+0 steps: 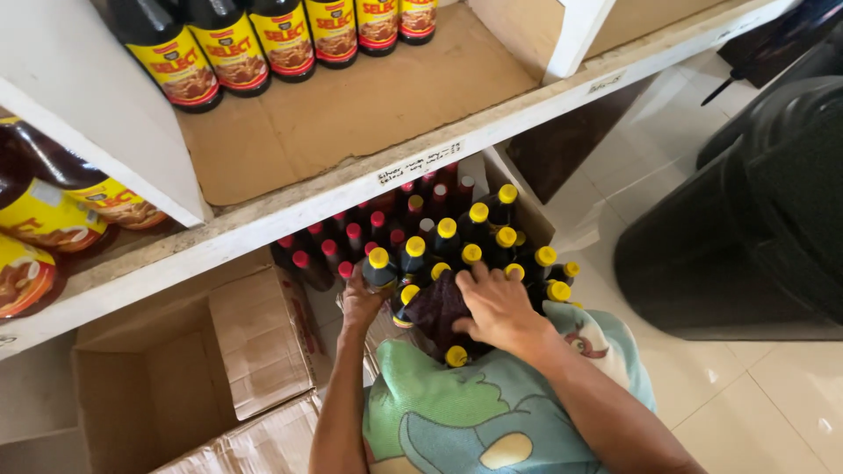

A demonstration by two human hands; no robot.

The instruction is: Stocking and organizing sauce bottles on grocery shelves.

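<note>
**Stock at a low white shelf: hands among bottled sauce**

White wooden shelf unit (290, 215): runs from lower left to upper right of the frame; its board is lined with brown cardboard. A row of dark sauce bottles with yellow-and-red labels (263, 44) stands at upper centre; more of the same lie on their sides at far left.

Black plastic bin (764, 211): right edge of the frame, on pale floor tiles.

Empty brown cardboard box (167, 377): lower left, flaps open.

Open carton of dark bottles (518, 206): centre of the frame, under the shelf edge. Yellow-capped bottles (479, 228) fill its near side, red-capped bottles (351, 237) the far side, all upright and packed close.

Pale blue and green printed garment (474, 412): lower centre, over the person's lap.

Right hand (500, 307): forearm enters from lower right; palm down, fingers spread and pressing a dark maroon cloth (436, 307) onto the yellow caps at the carton's near edge.

Left hand (360, 303): forearm rises straight from the bottom edge; fingers closed round the neck of one yellow-capped dark bottle (379, 268) at the carton's left side, just beside the cloth.
</note>
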